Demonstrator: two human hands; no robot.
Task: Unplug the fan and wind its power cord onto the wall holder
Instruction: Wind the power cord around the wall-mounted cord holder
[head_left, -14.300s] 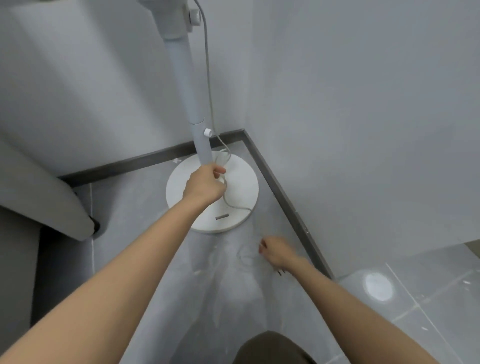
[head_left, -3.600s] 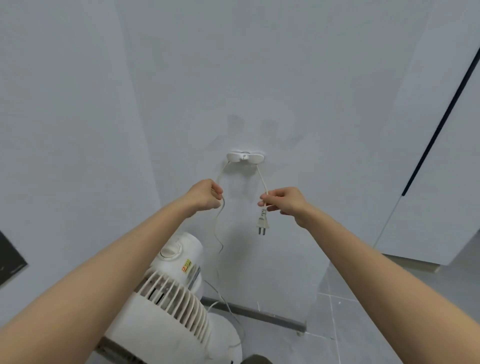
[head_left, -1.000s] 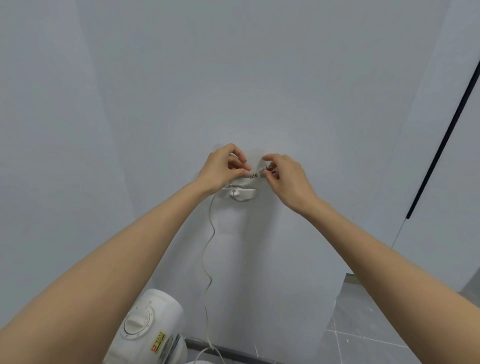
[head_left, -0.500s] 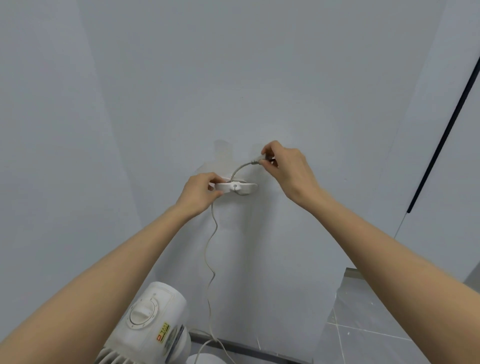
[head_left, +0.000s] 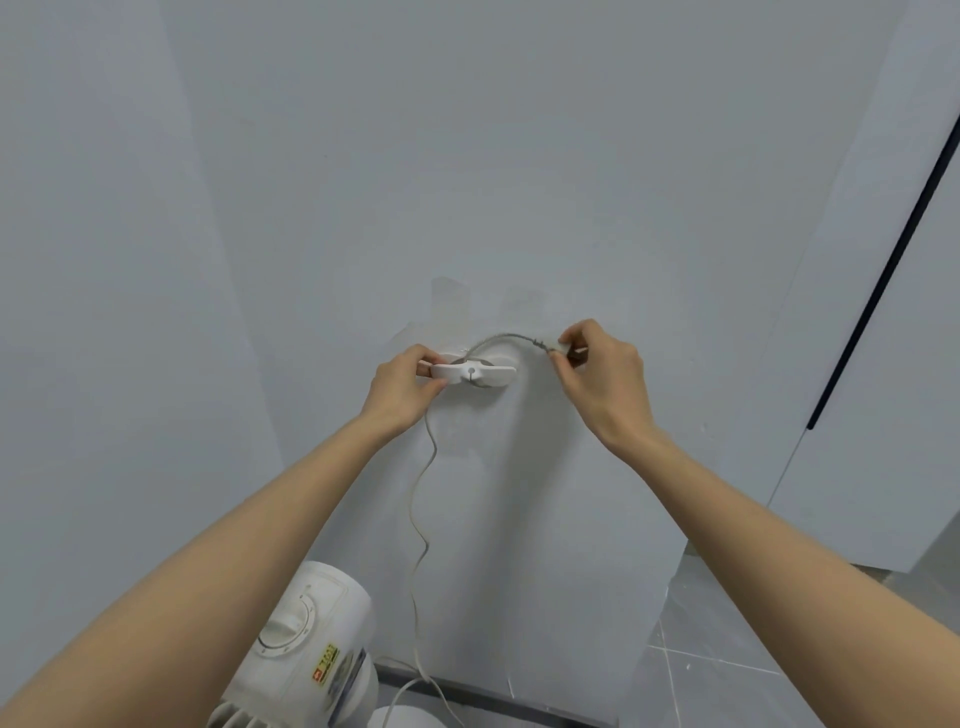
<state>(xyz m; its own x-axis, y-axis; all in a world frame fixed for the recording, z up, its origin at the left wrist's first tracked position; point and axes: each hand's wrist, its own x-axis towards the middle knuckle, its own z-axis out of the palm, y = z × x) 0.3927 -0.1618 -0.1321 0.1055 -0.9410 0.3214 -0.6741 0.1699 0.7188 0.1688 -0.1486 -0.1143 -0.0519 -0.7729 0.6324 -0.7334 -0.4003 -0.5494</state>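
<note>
**Cord arcing off one wall holder, both hands on it**

One white wall holder is fixed to the grey wall, a flat bar with two rounded wings and a small round boss at its centre. Two bare hands work at it. The left hand is at the holder's left wing, with the thumb under the wing and the fingers curled over its top, pinching it. The right hand is just right of the holder and slightly above it. Its thumb and forefinger are pressed together on the one white plug, and its other fingers are curled.

One power cord shows. A short length rises from behind the holder's centre and arcs rightward to the plug. A longer length drops from under the left hand, wavy and slack, well below the holder. Whether the left hand also grips the cord cannot be told.

One white fan stands below and left of the holder, with a dial on its motor housing. Far right of the holder runs one dark vertical strip.
</note>
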